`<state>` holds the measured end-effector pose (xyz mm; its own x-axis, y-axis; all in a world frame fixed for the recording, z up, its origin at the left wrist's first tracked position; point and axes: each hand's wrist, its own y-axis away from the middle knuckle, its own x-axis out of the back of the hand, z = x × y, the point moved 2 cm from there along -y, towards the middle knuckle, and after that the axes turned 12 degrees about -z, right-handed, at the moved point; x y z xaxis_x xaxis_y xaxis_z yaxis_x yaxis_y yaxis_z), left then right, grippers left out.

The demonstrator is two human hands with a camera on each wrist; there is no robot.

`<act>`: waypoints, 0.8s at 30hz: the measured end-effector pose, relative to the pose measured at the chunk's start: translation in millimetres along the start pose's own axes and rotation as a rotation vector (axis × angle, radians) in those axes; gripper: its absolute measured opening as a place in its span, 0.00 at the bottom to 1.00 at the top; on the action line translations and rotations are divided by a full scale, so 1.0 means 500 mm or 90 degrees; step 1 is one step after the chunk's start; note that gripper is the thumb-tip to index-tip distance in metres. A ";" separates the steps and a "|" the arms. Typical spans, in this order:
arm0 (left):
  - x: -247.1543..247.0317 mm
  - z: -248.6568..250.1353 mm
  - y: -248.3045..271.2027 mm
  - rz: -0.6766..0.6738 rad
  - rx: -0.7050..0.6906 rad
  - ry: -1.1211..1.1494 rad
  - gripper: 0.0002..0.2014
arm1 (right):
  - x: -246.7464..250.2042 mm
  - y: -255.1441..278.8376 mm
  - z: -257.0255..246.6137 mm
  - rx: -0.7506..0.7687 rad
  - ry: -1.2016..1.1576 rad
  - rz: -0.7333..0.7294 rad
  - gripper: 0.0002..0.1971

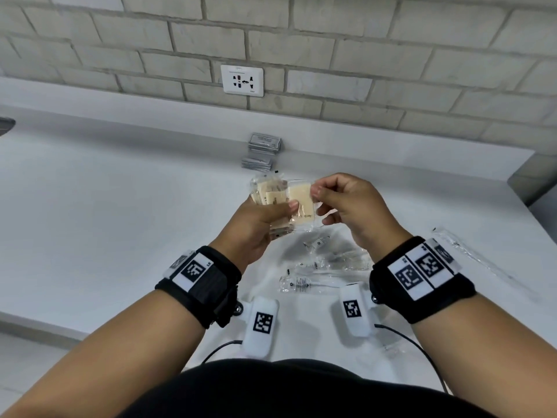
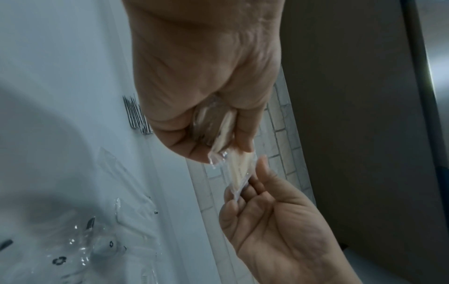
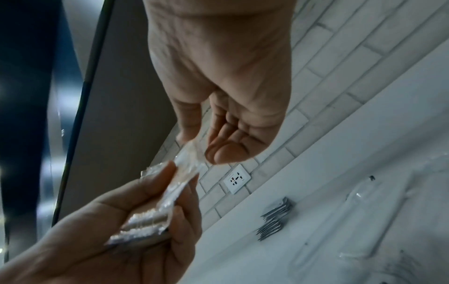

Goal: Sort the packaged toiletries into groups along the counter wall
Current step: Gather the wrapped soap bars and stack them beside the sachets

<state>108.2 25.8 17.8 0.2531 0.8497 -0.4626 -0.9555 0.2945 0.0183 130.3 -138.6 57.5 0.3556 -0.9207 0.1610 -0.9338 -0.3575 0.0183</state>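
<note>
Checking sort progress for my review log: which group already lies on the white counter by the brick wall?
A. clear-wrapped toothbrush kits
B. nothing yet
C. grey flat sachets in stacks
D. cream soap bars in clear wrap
C: the grey flat sachets lie stacked on the white counter below the wall socket, while the clear-wrapped cream soap bars are in the hands, off the counter.

Left hand (image 1: 256,224): raised in front of the body, palm turned inward, fingers and thumb curled round a bundle of wrapped packets (image 1: 266,194).
Right hand (image 1: 352,206): raised level with the left and close beside it; thumb and forefinger pinch the edge of one clear-wrapped packet (image 1: 301,203), remaining fingers loosely bent.
Both forearms: bare, angled inward, each wearing a black wrist band.
</note>
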 end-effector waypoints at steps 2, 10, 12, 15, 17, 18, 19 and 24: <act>0.000 -0.001 0.000 -0.001 0.004 -0.013 0.24 | -0.003 -0.004 0.000 -0.012 0.004 -0.025 0.03; 0.014 0.012 0.004 -0.026 0.042 -0.080 0.17 | -0.015 -0.015 -0.003 -0.002 0.085 -0.054 0.04; 0.015 0.016 0.008 -0.044 0.052 -0.118 0.17 | -0.015 -0.017 -0.006 -0.012 0.126 -0.082 0.05; 0.016 0.016 0.017 -0.047 0.037 -0.097 0.22 | -0.015 -0.021 -0.013 -0.028 0.054 -0.096 0.07; 0.020 0.019 0.021 -0.060 0.025 -0.054 0.24 | -0.021 -0.021 -0.014 -0.045 -0.102 -0.107 0.07; 0.023 0.023 0.023 -0.072 0.019 -0.031 0.23 | -0.026 -0.020 -0.015 -0.056 -0.180 -0.120 0.07; 0.026 0.028 0.026 -0.086 0.018 -0.020 0.22 | -0.030 -0.020 -0.014 -0.066 -0.236 -0.135 0.07; 0.039 0.055 0.043 -0.123 0.071 -0.153 0.18 | -0.037 -0.021 -0.018 -0.097 -0.048 -0.281 0.08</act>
<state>96.6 60.6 33.8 0.4695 0.8483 -0.2447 -0.8671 0.4953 0.0535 133.1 -116.4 63.3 0.7163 -0.6970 0.0337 -0.6864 -0.6951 0.2137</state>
